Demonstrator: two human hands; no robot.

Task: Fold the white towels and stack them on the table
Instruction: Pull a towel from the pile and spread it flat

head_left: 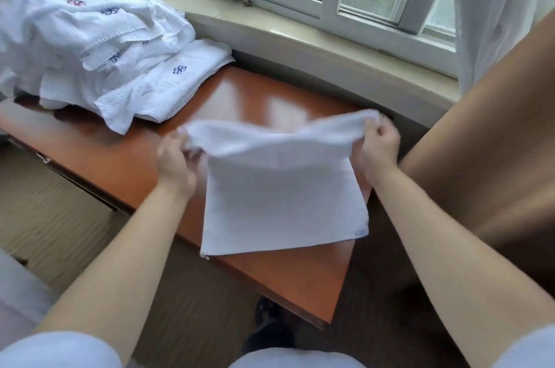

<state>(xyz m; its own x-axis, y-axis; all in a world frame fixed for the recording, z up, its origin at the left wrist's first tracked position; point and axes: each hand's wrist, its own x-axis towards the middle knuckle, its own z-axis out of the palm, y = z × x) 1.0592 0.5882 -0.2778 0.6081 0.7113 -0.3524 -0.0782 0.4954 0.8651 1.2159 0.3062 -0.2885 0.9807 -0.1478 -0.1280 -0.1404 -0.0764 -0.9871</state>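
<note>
A white towel (282, 196) hangs and drapes over the near part of the reddish-brown wooden table (246, 91). Its lower edge lies on the tabletop and its upper edge is lifted. My left hand (175, 161) grips the upper left corner. My right hand (380, 151) pinches the upper right corner. A loose pile of white towels (90, 46) with small blue and red embroidered logos lies at the table's far left end.
A curved window sill (300, 37) and white-framed windows run behind the table. A white curtain (495, 13) hangs at the right, above a brown panel (480, 163). Striped carpet (54, 211) lies to the left and below the table.
</note>
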